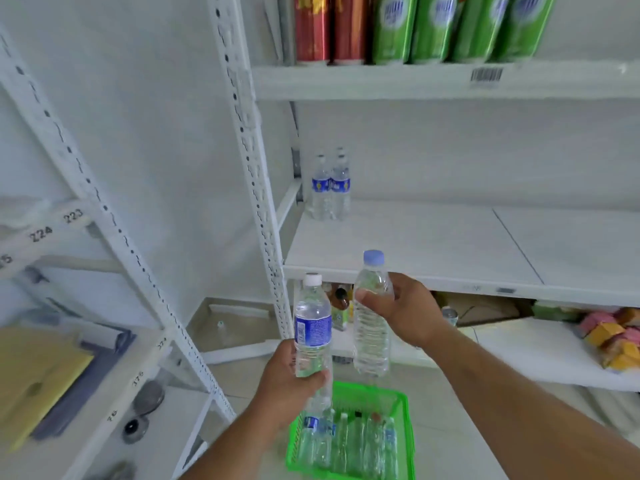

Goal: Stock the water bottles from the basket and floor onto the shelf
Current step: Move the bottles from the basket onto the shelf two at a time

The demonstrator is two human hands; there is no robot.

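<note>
Water bottles, head view. Two bottles are in hand, both upright with the long axis near vertical. The left hand (289, 379) wraps its fingers round the lower body of the labelled bottle (312, 327), white cap up; a second bottle seems to hang below the same hand, though blur leaves this uncertain. The right hand (403, 308) grips the plain bottle (372, 320) high on its shoulder, thumb across the front, blue cap up.

The middle shelf (433, 244) lies ahead of and slightly above both hands. Its front edge passes just behind the right hand, so the right-hand bottle is nearer to it; the left-hand bottle is lower and nearer the upright post (258, 188). Two stocked bottles (330, 188) stand touching at the shelf's back left corner, well apart from the hands, with bare board between.

The green basket (405, 427) sits on the floor below the hands and holds more bottles, standing close together. Judged from this, stocking is at an early stage; the coming move likely calls for a forward and slightly upward reach, bottles kept upright, toward the back left corner. Red and green cans (398, 29) line the shelf above.
</note>
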